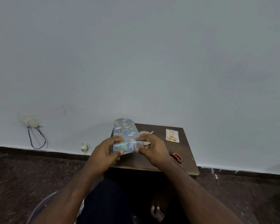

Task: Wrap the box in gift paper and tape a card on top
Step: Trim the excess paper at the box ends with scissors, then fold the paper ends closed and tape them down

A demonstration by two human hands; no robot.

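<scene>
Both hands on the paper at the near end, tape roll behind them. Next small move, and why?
Probably press the near-end fold flat with the left hand and free the right hand for the tape. Both hands pinch the paper there, nothing visibly seals it, and the card waits unused.

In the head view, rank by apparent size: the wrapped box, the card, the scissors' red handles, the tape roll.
1. wrapped box
2. card
3. scissors' red handles and tape roll: both partly hidden by the right hand, so unranked.
</scene>
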